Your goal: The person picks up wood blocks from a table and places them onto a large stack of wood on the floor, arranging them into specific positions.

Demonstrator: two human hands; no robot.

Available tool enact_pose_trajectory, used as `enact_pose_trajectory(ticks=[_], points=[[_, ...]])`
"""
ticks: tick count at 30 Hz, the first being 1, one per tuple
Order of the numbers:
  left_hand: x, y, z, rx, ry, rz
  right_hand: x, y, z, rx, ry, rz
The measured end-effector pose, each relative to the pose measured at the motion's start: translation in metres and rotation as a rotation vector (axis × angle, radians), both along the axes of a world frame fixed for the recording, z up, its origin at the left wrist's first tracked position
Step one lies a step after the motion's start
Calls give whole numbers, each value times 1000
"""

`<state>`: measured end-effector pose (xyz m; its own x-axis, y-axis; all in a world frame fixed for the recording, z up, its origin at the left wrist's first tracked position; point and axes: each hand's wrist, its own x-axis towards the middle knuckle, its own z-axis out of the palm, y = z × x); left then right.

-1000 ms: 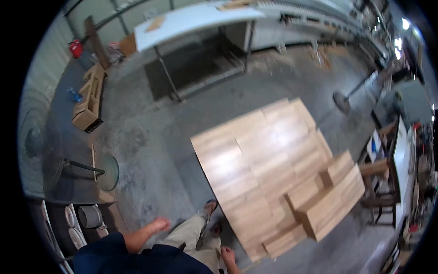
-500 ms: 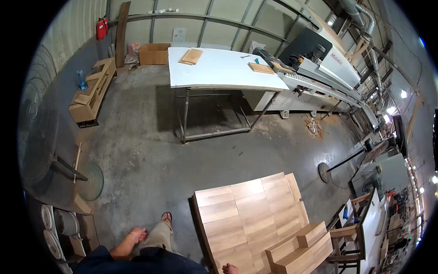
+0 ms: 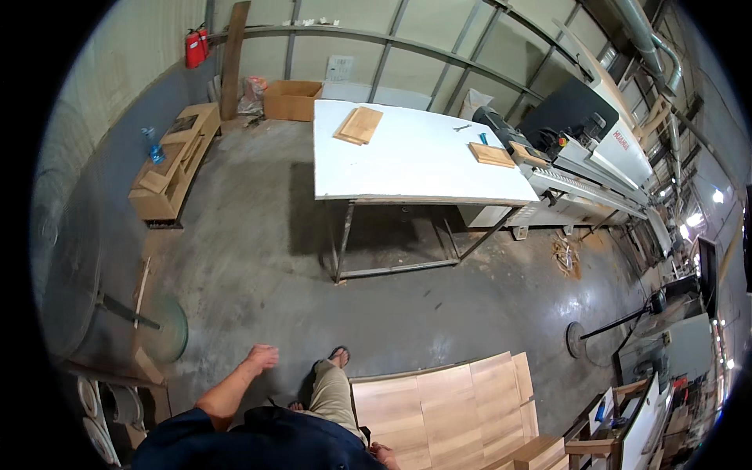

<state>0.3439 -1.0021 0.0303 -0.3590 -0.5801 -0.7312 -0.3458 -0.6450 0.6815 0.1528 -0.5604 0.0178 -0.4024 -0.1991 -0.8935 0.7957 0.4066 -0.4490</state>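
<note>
In the head view, a low stack of flat, light-brown wood-grain panels (image 3: 450, 407) lies at the person's front right, cut off by the lower edge, with a box-shaped wood-grain piece (image 3: 540, 450) on it. The left hand (image 3: 264, 356) hangs over the grey concrete floor (image 3: 251, 290), well apart from the right hand; its fingers are loosely bent, with nothing visible in them. The right hand (image 3: 384, 454), partly cut off, is beside the stack's near left side; I cannot tell whether it touches or grips anything.

Straight ahead, a long white tabletop (image 3: 423, 168) on a metal frame stands across the way, bearing thin pale-wood boards (image 3: 360, 125) at its left and a wooden board (image 3: 492, 154) at its right. Behind its right end is a long grey-and-white machine (image 3: 619, 157). To the left are a wire-cage fan on a round greenish base (image 3: 174, 329) and a low, open-fronted wooden cabinet (image 3: 176, 160) with a blue plastic bottle (image 3: 154, 149) on top. A round dark stand base (image 3: 576, 342) is beyond the stack on the right.

Compared with half a second ago, the stack sits lower in view and shows less, the tabletop appears larger and further right, and the left hand is higher.
</note>
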Motion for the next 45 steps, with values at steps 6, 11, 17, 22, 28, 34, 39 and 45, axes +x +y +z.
enact_pose_trajectory(ticks=[6, 11, 17, 22, 28, 34, 39, 45], points=[[-160, -38, 22, -28, 44, -247, -96, -74, -64, 83, -128, -57], [-308, -85, 60, -118, -44, -591, -250, -139, -99, -4, -65, -247], [-491, -148, 129, -435, 353, -691, -411, -248, 50, -222, 177, -351], [-667, -178, 202, -615, 528, -749, -514, -251, 77, -201, 369, -435], [-870, -264, 193, -1287, 280, -771, -624, -286, 91, -272, 429, -523], [-1041, -320, 200, -1520, -96, -985, -754, -351, 144, -241, 678, -388], [-1110, -334, 198, -1535, -191, -1168, -856, -415, 209, -119, 929, -86], [-1142, -326, 192, -1610, -214, -1205, -953, -485, 225, -223, 930, 145]])
